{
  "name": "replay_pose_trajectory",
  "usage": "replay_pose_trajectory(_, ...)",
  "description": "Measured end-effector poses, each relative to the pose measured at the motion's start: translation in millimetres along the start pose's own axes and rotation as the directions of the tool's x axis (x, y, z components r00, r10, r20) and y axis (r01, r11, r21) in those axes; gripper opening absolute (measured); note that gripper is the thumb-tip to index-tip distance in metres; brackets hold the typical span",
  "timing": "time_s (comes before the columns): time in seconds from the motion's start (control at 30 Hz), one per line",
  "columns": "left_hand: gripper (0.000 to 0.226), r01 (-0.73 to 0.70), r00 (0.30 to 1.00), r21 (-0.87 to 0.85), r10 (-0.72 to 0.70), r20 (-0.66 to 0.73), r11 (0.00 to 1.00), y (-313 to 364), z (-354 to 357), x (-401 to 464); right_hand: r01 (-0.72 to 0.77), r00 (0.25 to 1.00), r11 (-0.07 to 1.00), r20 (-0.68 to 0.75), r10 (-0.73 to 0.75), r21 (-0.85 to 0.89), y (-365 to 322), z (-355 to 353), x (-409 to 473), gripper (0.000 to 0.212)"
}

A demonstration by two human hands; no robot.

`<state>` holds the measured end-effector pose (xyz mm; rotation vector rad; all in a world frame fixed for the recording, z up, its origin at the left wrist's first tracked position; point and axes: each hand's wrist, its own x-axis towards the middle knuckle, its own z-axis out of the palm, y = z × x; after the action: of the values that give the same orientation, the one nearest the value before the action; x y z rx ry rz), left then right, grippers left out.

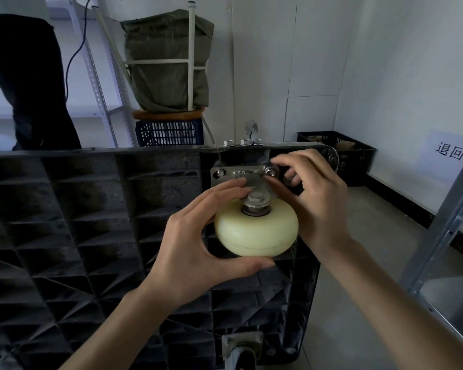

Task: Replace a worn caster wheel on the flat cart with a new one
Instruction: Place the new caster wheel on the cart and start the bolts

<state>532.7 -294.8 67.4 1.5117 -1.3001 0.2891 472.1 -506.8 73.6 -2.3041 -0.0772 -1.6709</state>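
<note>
Lighting is uneven. The white walls (pixel 401 62) on the far right are evenly bright with soft daylight and show no hard shadows. The upturned cart underside (pixel 78 222) is dim; its ribbed pockets fall into near-black shadow, deepest at the near left. The cream caster wheel (pixel 255 232) is the brightest near object, with a soft sheen on its upper curve. Small glints mark the bolts (pixel 245 142) on the cart edge. Wide-angle distortion bends the shelf upright (pixel 444 231) at the right edge. Focus is acceptable centrally; corners are softer, with slight graininess in dark areas.
</note>
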Motion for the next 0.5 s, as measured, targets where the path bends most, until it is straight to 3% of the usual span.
replay_pose_trajectory(0.5,0.084,0.005,1.0,0.013,-0.005,-0.001,1.0,1.1,0.7,0.1,0.097,0.994,0.995,0.04,-0.097,0.017,9.5,-1.1,1.1,0.018)
